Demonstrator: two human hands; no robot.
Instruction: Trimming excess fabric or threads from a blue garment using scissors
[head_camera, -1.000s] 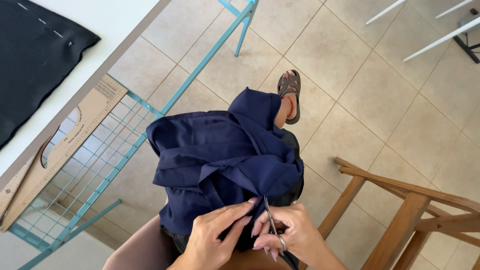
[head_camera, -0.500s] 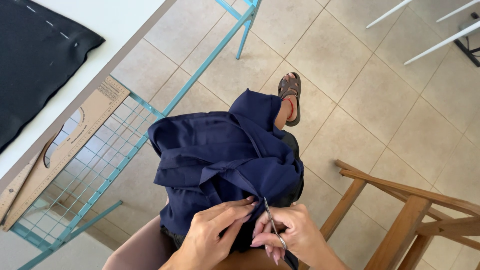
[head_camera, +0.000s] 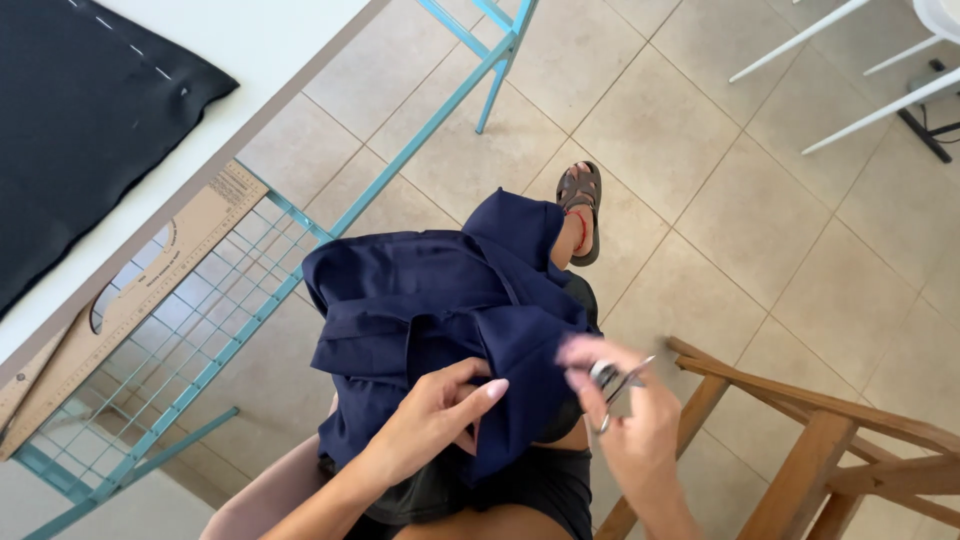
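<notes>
The right hand (head_camera: 625, 420) grips small metal scissors (head_camera: 615, 380), lifted just clear of the navy garment (head_camera: 440, 300). The left hand (head_camera: 435, 420) pinches a fold of that garment, which lies bunched across the person's lap, beside the white table (head_camera: 200, 130) and a wooden chair (head_camera: 830, 430).

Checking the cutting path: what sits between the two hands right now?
In the head view, a fold of the navy garment lies between the left hand and the right hand, which holds small scissors.
</notes>
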